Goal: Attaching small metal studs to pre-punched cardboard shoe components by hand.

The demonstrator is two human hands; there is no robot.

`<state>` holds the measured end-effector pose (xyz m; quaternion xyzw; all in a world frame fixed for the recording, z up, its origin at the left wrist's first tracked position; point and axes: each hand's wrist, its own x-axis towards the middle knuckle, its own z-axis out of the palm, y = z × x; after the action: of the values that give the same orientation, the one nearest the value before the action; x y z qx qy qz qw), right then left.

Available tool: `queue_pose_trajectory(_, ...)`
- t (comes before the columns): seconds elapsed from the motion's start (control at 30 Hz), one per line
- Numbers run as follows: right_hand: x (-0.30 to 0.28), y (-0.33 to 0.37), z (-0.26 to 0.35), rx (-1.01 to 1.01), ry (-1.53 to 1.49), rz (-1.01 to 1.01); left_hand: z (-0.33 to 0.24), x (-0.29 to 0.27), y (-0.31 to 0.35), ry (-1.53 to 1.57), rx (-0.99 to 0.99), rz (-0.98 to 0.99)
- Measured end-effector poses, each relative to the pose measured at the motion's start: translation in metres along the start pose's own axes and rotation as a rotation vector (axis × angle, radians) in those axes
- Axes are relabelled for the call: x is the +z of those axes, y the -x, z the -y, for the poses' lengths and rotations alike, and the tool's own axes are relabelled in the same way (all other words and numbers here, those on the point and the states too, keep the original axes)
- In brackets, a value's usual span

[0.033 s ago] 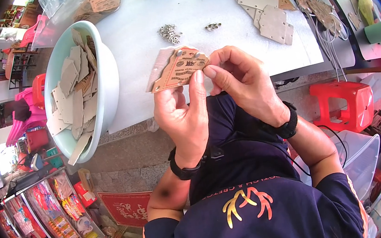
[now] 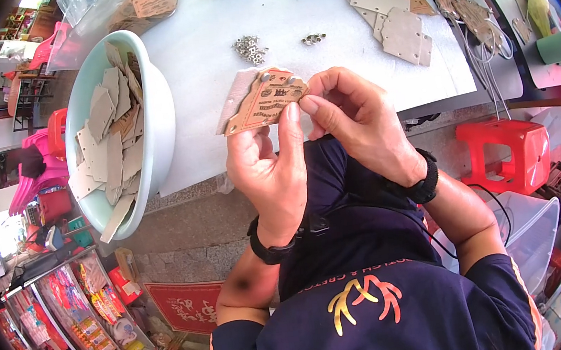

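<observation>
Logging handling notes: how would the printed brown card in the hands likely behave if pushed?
The printed brown card is probably fairly stiff: its end beyond the left hand shows no obvious sag. Small and flat, it is likely light and apt to slide rather than roll.

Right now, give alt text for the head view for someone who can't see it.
A person's left fingers and right fingers hold a printed brown card at a white table bearing small metal pieces. A pale green basin of grey cards stands at left.
</observation>
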<state>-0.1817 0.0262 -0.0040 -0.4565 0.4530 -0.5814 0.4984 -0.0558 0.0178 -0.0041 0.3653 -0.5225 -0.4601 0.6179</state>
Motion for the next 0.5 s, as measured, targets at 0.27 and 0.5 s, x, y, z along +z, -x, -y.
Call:
queue_pose_trajectory(0.27,-0.001,-0.012,0.003,0.094,0.043,0.041,0.002,-0.005,-0.007,-0.118,-0.008,0.019)
queue_pose_trajectory(0.5,-0.009,-0.019,0.006,0.203,-0.117,0.080,-0.002,-0.006,-0.020,0.047,-0.142,0.048)
